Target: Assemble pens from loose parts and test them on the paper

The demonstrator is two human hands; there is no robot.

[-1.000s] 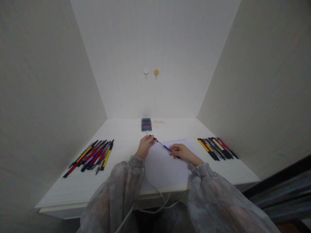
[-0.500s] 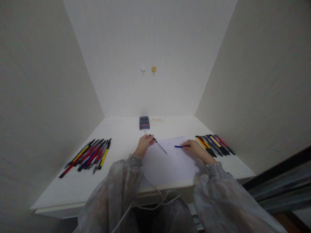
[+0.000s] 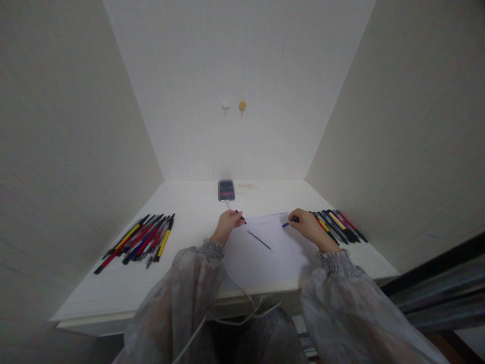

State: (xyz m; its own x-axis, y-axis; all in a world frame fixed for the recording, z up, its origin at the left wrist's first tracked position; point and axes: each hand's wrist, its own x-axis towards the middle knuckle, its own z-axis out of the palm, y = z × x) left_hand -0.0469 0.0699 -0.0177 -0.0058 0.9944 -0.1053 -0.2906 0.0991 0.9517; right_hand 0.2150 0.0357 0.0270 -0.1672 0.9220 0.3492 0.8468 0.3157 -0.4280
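Note:
My left hand point(image 3: 228, 223) is closed on a small black pen part point(image 3: 240, 217) at the left edge of a white sheet of paper point(image 3: 265, 253). A thin black pen refill point(image 3: 259, 239) lies loose on the paper between my hands. My right hand point(image 3: 306, 226) pinches a blue pen barrel point(image 3: 288, 222) near the paper's far right corner, close to a row of several pens point(image 3: 335, 226) in red, yellow, blue and black.
A larger pile of several coloured pens point(image 3: 140, 240) lies at the left of the white desk point(image 3: 197, 202). A phone point(image 3: 226, 189) sits at the back with a cable running toward me. Walls close in on three sides; two small hooks point(image 3: 234, 106) hang on the far wall.
The pen came apart: my right hand carried the blue barrel to the right toward the pen row, and the thin refill dropped from my left hand onto the paper.

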